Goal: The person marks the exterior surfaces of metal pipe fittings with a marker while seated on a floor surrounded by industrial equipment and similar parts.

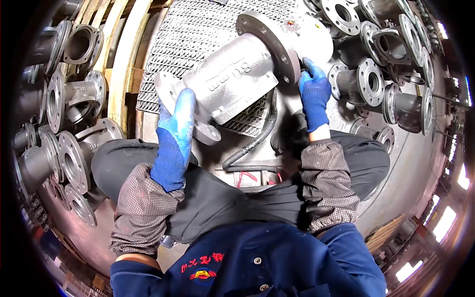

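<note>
Your left hand [176, 126] is gripping the grey casting [231, 79], which is lying tilted over the wire mesh [178, 44]. Your right hand [315, 94] is sitting at the larger flange [282, 47]; its grip I cannot tell. You should be supporting both ends evenly.

Mesh mat [193, 29] partly hidden by grey casting [232, 69], far end cut off
</note>
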Available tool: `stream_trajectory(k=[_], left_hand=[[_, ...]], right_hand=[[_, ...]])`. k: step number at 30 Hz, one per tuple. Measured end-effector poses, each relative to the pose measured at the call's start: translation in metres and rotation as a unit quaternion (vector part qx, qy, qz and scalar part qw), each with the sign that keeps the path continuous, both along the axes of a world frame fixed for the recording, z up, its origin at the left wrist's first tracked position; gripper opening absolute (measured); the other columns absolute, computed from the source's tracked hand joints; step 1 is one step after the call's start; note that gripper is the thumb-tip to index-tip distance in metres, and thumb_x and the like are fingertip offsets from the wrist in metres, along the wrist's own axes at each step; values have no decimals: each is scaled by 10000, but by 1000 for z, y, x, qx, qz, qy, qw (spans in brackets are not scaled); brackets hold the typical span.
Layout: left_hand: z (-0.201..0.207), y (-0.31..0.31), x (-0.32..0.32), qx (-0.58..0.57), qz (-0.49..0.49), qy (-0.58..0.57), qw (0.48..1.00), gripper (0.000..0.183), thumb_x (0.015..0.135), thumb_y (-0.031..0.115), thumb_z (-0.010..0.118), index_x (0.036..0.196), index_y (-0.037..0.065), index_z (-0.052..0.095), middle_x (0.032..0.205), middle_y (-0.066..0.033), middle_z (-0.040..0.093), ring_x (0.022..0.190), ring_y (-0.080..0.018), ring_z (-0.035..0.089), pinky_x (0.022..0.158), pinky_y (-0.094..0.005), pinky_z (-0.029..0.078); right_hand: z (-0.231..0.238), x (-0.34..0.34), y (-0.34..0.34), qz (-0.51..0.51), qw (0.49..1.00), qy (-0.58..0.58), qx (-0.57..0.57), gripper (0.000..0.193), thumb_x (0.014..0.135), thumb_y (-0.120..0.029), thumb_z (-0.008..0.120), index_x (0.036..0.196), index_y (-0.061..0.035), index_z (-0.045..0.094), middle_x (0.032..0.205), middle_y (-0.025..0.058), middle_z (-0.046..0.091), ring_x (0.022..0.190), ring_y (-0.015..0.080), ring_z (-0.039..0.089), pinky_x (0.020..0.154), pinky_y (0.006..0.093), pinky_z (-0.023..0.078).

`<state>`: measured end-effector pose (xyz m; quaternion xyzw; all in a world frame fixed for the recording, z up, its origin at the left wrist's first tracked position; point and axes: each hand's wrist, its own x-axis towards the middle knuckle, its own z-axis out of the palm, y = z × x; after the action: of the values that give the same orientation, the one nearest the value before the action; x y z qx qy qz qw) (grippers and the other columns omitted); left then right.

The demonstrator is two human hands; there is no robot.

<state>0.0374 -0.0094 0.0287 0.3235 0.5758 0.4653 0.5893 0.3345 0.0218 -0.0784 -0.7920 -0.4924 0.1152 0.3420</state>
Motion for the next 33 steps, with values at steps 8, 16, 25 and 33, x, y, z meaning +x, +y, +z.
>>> stream_trajectory(k=[8, 16, 25, 33], left_hand=[[-25, -2, -9, 62, -5, 25, 998, 346, 919, 177, 614, 1212, 24, 512, 1012, -24, 584, 855, -96, 562, 734, -231, 482], [1, 6, 0, -67, -8, 6, 998, 549, 905, 218, 630, 1350, 28, 371, 1092, -60, 579, 937, -138, 566, 806, -272, 483], [-9, 5, -4, -69, -18, -44, 996, 746, 887, 189, 637, 1434, -10, 171, 1082, -101, 587, 868, -146, 587, 743, -269, 515], [4, 4, 6, -91, -4, 9, 996, 427, 912, 238, 606, 1205, 16, 389, 950, -65, 584, 822, -136, 567, 716, -277, 489]], right_hand=[[-10, -12, 2, 5, 991, -115, -65, 414, 801, -116, 552, 1194, -223, 630, 996, 134, 661, 891, 318, 652, 767, 420, 519], [46, -4, -8, 96, 935, -221, -261, 507, 793, -165, 556, 1293, -251, 544, 1021, 165, 649, 803, 349, 651, 714, 427, 526], [152, -57, -53, 182, 958, 188, 117, 459, 855, 112, 483, 1292, -16, 538, 1180, 119, 631, 959, 125, 613, 754, 224, 500], [157, -75, -53, 324, 940, -107, -4, 495, 758, 48, 588, 1226, -109, 611, 963, 130, 639, 839, 277, 624, 742, 352, 497]])
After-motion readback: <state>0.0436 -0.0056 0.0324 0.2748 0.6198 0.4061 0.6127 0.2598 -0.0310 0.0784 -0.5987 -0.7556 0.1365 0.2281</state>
